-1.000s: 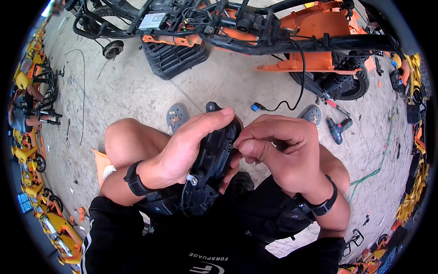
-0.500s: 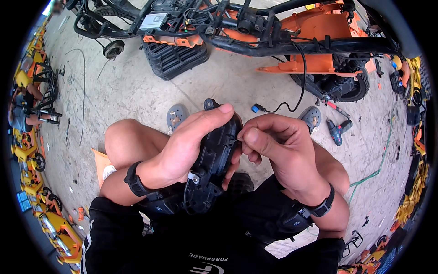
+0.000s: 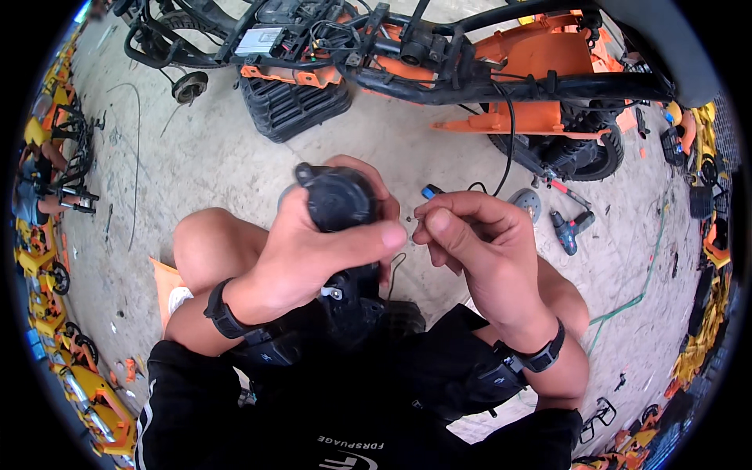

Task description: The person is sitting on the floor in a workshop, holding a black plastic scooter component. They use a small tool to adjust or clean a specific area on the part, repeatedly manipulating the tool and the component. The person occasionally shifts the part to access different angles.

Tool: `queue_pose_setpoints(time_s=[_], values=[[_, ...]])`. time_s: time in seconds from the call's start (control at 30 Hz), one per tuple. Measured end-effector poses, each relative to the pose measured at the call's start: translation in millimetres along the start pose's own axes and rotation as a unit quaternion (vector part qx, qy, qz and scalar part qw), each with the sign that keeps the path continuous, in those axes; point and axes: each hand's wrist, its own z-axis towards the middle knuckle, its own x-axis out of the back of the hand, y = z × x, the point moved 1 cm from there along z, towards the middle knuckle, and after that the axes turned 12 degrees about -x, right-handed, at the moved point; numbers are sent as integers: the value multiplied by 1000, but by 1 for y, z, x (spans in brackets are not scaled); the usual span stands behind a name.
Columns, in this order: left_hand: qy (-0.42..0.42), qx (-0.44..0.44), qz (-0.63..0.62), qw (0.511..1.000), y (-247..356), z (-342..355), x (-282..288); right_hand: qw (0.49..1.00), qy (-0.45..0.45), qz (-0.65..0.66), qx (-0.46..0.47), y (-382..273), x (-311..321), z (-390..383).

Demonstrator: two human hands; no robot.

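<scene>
My left hand (image 3: 313,251) grips a black plastic part (image 3: 338,197) with a round, ribbed end, held up over my knees. The part's lower end (image 3: 348,301) runs down toward my lap. Just right of it, my right hand (image 3: 470,243) pinches a tiny piece (image 3: 413,222) between thumb and forefinger; it is too small to identify. A thin dark wire (image 3: 395,270) hangs between the two hands. Both wrists carry black bands.
A stripped orange scooter frame (image 3: 540,59) with black tubes and wiring stands ahead. A black grille panel (image 3: 294,106) lies under it. A cordless drill (image 3: 568,231), a round disc (image 3: 526,204) and a green hose (image 3: 638,294) lie on the concrete at right. Orange parts (image 3: 86,399) line the left edge.
My left hand has lifted and turned the black part so its round end faces up. My right hand has come off the part and now pinches a tiny piece beside it.
</scene>
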Motion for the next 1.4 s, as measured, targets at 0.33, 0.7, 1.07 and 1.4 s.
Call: queue_pose_setpoints(time_s=[0.33,0.7,1.07,1.4], values=[[-37,-166,230,958,3,0,3,933,112,-232,250,10,-5,0],[-27,-240,333,911,1,-7,-1,850,88,-411,317,-3,-13,-1],[-37,-255,369,893,1,-8,-5,979,-42,-171,100,10,-6,-3],[28,-248,352,902,2,-9,-5,993,-39,-96,48,13,-9,-4]])
